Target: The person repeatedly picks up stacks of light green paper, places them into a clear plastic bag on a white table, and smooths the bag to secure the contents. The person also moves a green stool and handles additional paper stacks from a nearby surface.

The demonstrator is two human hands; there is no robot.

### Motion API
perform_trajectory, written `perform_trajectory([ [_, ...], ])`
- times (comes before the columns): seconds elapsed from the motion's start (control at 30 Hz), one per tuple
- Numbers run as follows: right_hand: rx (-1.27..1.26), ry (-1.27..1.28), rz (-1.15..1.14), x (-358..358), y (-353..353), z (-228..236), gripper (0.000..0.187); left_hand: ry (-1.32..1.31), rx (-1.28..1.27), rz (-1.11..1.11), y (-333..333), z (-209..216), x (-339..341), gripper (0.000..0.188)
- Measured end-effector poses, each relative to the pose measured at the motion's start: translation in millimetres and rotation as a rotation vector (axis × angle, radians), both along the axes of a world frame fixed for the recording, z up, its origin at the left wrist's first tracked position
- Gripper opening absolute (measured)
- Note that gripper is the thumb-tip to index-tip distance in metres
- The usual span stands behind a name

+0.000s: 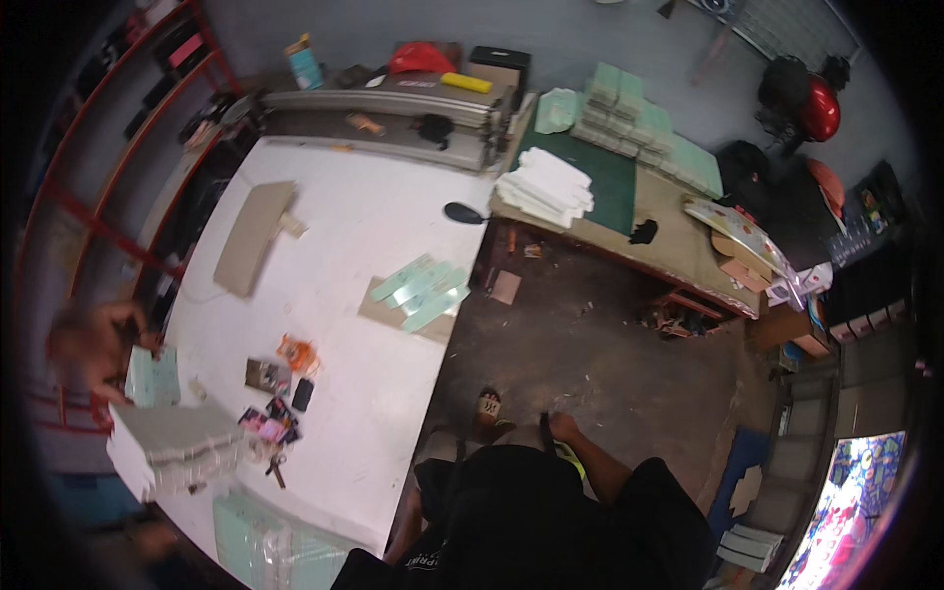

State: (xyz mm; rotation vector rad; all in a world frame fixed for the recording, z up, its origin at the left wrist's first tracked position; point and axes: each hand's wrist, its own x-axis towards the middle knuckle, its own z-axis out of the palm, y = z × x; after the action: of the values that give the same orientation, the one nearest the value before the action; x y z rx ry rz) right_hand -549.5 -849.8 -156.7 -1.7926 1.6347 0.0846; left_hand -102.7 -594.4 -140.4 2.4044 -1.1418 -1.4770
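- Smooth, faintly shiny white tabletop (349,383), left
- Glossy pale-green strips (425,292), centre
- Matt black cloth shirt (531,521), lower centre
- Glossy red rounded shell (822,108), upper right

Shelving (108,228): red-framed, left
Back ledge: red bundle (418,57), yellow roll (465,83)
Far bench (678,211): white stack (546,187), pale-green stacks (618,118)
Upper right: glossy red object (821,108)

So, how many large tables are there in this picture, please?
2: a white table at left and a tan table at upper right. Others may be hidden near the dark rim.
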Motion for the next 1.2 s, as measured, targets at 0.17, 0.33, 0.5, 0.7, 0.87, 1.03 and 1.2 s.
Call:
perform_trajectory([
  [0.17,0.085,-0.078,-0.214,0.4,-141.3,68.5,0.042,-0.075,-0.176,0.055,-208.0,36.2,13.6,0.033],
  [0.33,-0.007,0.042,-0.280,-64.0,-221.0,85.6,0.053,0.139,-0.436,0.111,-415.8,81.3,-7.4,0.031],
  [0.5,0.446,-0.121,-0.687,-144.9,-272.5,93.6,0.052,0.536,-0.576,0.185,-611.7,110.2,-83.9,0.020],
  [0.7,0.153,-0.565,-0.879,-227.8,-392.1,118.7,0.039,0.747,-0.684,0.039,-846.1,163.6,-184.6,0.022],
  [0.87,-0.162,-0.791,-1.007,-257.6,-593.9,207.6,0.032,0.719,-0.786,0.106,-1027.1,218.2,-255.4,0.028],
  [1.03,-0.323,-0.999,-0.905,-267.0,-774.8,282.6,0.045,0.685,-0.887,0.188,-1175.6,252.2,-314.5,0.033],
  [1.2,-0.513,-0.611,-0.730,-218.1,-908.3,332.8,0.083,0.371,-0.893,0.035,-1260.4,285.7,-362.2,0.076],
])
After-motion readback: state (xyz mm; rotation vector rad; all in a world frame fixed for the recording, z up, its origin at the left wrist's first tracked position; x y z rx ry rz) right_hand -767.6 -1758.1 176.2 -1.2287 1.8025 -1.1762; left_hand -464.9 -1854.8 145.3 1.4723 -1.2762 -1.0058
